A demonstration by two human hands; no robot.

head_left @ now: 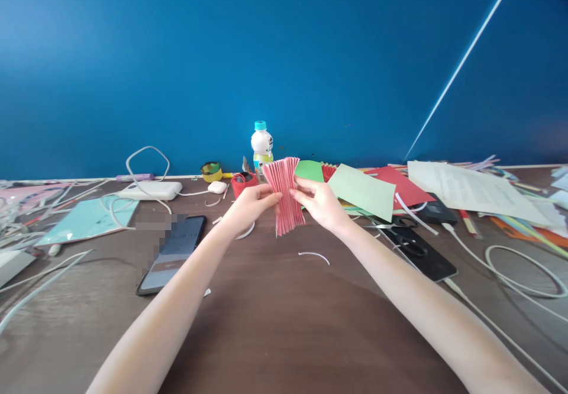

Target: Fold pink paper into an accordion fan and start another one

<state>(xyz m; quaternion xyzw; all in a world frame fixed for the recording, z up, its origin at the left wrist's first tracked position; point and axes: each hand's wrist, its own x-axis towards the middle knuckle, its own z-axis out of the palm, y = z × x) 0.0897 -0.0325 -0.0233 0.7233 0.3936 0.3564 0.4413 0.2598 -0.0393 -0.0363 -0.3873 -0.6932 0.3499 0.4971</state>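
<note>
The left hand [252, 206] and the right hand [320, 203] hold a pleated pink paper [286, 196] between them, above the brown table [284, 317]; the left fingers pinch its left side, thumb in front, and the right fingers grasp its right edge; the folds run roughly up and down, and the paper fans a little at the top; just behind it stands a bottle [261, 144] with a blue cap, near the blue wall [284, 57]; a red roll [243, 182] sits beside the left hand; a pale green sheet [362, 191] lies just beyond the right hand, near a red sheet [402, 186]; a thin white strip [314, 255] lies on the table, nearer the person; a phone [180, 255] rests left of the left forearm.
</note>
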